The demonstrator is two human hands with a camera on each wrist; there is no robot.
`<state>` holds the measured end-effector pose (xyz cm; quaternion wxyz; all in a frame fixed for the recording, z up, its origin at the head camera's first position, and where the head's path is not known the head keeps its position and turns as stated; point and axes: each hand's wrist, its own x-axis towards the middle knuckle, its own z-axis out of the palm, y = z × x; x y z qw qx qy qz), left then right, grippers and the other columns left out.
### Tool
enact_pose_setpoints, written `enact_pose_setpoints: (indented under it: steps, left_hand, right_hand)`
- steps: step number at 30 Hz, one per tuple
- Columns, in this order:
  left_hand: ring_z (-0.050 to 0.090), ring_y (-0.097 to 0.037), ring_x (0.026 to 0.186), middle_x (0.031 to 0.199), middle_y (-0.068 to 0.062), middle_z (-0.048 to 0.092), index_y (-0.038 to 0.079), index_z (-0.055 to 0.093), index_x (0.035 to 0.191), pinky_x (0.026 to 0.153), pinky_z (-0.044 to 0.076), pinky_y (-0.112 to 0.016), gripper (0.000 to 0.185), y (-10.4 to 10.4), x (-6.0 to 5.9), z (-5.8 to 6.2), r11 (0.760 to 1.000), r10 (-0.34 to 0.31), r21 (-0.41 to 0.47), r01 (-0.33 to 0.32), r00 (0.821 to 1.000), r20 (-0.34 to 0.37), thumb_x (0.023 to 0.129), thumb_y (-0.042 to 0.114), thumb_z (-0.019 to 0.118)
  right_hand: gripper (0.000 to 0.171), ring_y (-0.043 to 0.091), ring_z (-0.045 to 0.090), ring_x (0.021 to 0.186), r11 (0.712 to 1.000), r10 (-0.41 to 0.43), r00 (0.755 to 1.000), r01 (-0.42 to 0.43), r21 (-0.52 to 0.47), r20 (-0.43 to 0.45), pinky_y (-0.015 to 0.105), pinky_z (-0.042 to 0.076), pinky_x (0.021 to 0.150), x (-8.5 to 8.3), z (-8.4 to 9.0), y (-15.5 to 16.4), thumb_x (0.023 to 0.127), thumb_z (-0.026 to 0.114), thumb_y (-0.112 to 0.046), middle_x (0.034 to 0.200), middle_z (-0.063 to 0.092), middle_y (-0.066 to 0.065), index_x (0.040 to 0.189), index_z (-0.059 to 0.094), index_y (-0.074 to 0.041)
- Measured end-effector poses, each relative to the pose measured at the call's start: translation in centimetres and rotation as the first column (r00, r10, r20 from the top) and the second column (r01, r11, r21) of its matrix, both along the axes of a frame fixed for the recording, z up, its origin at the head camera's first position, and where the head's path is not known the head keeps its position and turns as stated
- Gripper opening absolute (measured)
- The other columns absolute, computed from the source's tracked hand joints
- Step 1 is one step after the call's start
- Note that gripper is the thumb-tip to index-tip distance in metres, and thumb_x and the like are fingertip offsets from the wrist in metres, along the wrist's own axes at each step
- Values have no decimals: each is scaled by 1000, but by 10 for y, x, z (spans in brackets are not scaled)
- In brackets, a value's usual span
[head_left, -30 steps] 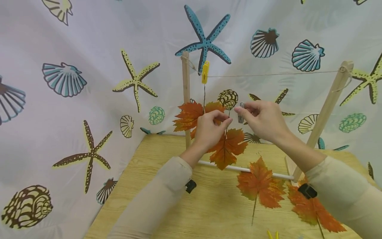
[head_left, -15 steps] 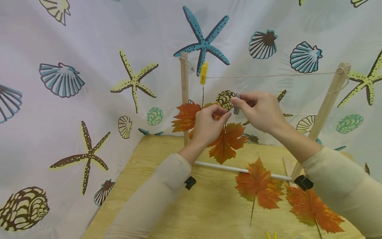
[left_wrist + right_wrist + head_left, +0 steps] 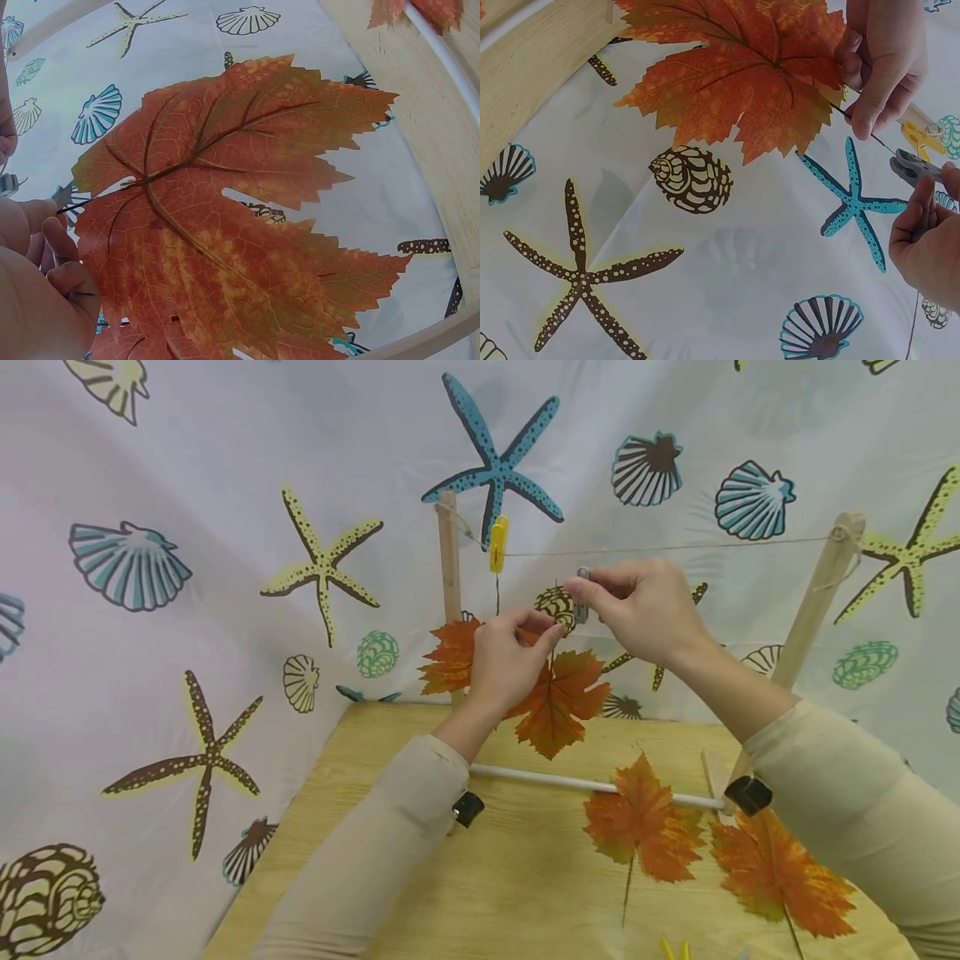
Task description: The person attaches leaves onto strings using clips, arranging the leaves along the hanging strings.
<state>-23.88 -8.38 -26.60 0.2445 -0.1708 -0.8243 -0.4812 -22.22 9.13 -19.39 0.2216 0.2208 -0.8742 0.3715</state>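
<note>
My left hand [image 3: 506,660] pinches the thin dark stem of an orange maple leaf [image 3: 557,703], which hangs below the fingers; the leaf fills most of the left wrist view. Just up and right of it, my right hand [image 3: 648,610] holds a grey clothespin [image 3: 582,597] between thumb and fingers. In the right wrist view the grey clothespin [image 3: 913,166] is close to the stem's tip; whether they touch I cannot tell. Above both hands runs a thin string [image 3: 637,551]. A yellow clothespin [image 3: 498,545] on it holds another maple leaf [image 3: 447,658], partly hidden behind my left hand.
Two wooden posts [image 3: 817,602] carry the string, and a white rod [image 3: 540,777] runs low between them. Two more maple leaves [image 3: 647,818] lie on the wooden table [image 3: 525,877]. A yellow clothespin [image 3: 675,950] shows at the bottom edge. A patterned curtain [image 3: 225,443] hangs behind.
Both hands have risen toward the string, carrying the leaf and the grey clothespin. The right hand has also shifted left, nearer the stem. The view has turned slightly.
</note>
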Motion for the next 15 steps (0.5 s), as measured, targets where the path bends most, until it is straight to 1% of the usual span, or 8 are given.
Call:
enact_pose_setpoints:
  steps: [2,5,9,15]
  left_hand:
    - [52,-15,66,94,-4,74,10,74,99,60,42,-23,18,0,0,1,1000,1,1,-1,1000,6,94,27,72]
    - [52,-16,67,94,-4,74,10,74,100,61,42,-23,18,1,-2,2,1000,-1,3,1,1000,-1,94,27,71]
    - [54,-16,68,94,-5,74,10,74,100,62,42,-23,17,1,-3,5,1000,14,17,-13,1000,-28,94,26,72]
    - [53,-16,67,95,-6,74,9,74,100,61,43,-23,18,2,-5,7,999,38,35,-37,999,-28,94,26,72]
  right_hand:
    - [33,19,65,73,1000,-3,1000,3,-13,5,28,48,61,-1,2,-1,95,67,-41,91,76,11,109,79,-13]
    - [34,18,67,73,1000,-6,1000,6,-23,4,26,47,58,-2,6,-2,95,67,-41,96,77,10,111,79,-13]
    - [39,19,69,78,999,-16,999,17,-31,28,25,48,59,-3,13,-5,94,67,-45,101,77,10,116,76,-14]
    - [38,23,69,79,999,-6,1000,7,-53,22,25,48,61,-6,22,-10,95,67,-42,103,77,12,116,76,-12]
